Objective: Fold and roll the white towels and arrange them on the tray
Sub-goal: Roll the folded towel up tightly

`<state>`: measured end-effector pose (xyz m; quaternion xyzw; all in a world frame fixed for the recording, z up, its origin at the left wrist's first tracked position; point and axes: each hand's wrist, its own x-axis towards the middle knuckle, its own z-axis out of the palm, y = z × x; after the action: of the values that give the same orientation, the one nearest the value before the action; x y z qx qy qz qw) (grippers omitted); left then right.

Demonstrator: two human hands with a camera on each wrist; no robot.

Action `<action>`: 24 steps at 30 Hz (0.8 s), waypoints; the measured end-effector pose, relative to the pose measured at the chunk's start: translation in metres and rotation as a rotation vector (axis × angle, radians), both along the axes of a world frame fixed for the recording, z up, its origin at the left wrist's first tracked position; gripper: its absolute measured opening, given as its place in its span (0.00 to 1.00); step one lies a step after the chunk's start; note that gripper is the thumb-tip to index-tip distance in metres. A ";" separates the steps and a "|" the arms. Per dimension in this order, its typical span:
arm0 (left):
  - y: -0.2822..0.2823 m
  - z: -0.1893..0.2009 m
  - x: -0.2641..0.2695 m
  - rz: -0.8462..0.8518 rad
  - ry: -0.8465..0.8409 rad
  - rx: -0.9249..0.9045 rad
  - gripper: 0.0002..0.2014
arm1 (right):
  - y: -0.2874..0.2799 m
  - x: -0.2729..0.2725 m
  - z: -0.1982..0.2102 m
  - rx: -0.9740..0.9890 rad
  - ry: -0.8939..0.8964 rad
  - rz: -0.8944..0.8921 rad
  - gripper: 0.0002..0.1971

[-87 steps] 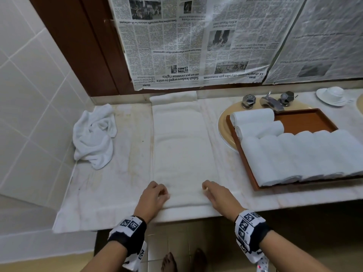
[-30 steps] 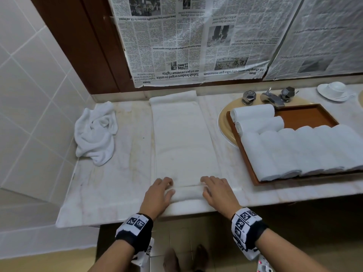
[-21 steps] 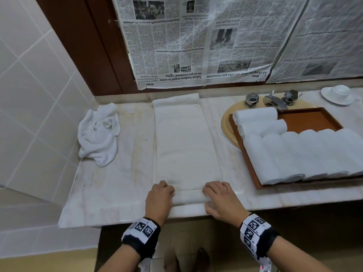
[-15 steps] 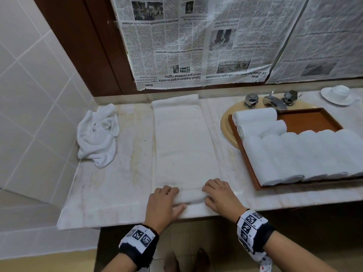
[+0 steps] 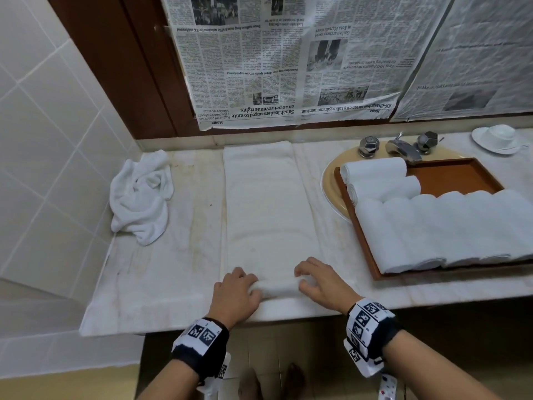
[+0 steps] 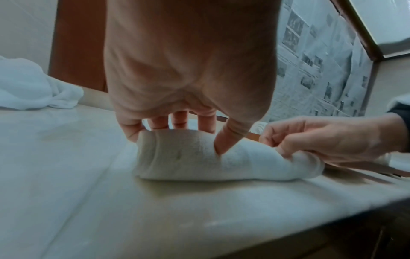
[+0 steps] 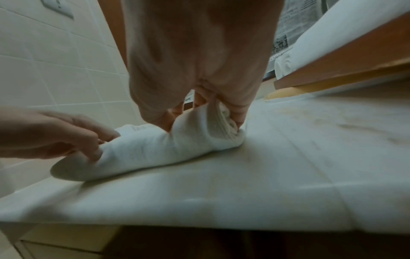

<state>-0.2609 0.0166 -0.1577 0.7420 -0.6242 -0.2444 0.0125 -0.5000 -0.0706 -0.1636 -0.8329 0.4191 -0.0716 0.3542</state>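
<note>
- Since the frame about three seconds back, flat near end of the folded towel (image 5: 268, 203) has become a short roll (image 5: 278, 287), thicker than half a second ago.
- Roll lies near the front edge of the surface (image 5: 161, 284); the rest of the towel stretches flat toward the wall.
- My left hand (image 5: 235, 295) curls round the roll's left end, thumb pressed into it.
- My right hand (image 5: 321, 284) grips the right end.
- Tray (image 5: 458, 177) to the right carries rolled towels (image 5: 432, 229); crumpled towel (image 5: 142, 197) lies left.
</note>
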 end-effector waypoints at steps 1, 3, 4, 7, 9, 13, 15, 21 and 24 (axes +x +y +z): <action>-0.004 0.002 0.000 0.012 0.019 0.027 0.25 | -0.001 0.002 -0.001 -0.013 0.010 0.006 0.13; -0.012 0.005 0.001 0.041 0.052 0.070 0.20 | -0.002 0.003 -0.005 -0.067 0.040 0.022 0.12; -0.014 0.007 0.002 0.064 0.071 0.073 0.18 | -0.002 0.004 -0.006 -0.101 0.054 0.029 0.12; -0.016 0.006 0.008 0.167 0.194 0.024 0.12 | -0.001 0.005 -0.006 -0.194 0.064 0.020 0.09; -0.015 0.001 0.013 0.185 0.263 -0.037 0.09 | -0.001 0.005 -0.011 -0.395 0.120 0.032 0.09; -0.009 -0.007 0.017 0.120 0.017 -0.269 0.05 | 0.006 0.010 -0.009 -0.556 0.244 0.056 0.11; -0.004 -0.010 0.014 0.032 -0.084 -0.392 0.05 | 0.011 0.010 -0.007 -0.513 0.290 0.092 0.15; 0.022 -0.017 0.001 -0.085 -0.120 -0.422 0.19 | 0.003 0.010 -0.009 -0.285 0.231 0.057 0.18; 0.023 -0.014 0.005 -0.079 -0.086 -0.394 0.20 | -0.010 0.004 -0.004 -0.063 0.158 0.099 0.24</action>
<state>-0.2556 0.0394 -0.1720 0.7099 -0.6885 -0.0862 0.1212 -0.4965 -0.0810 -0.1672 -0.8665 0.4015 -0.0012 0.2966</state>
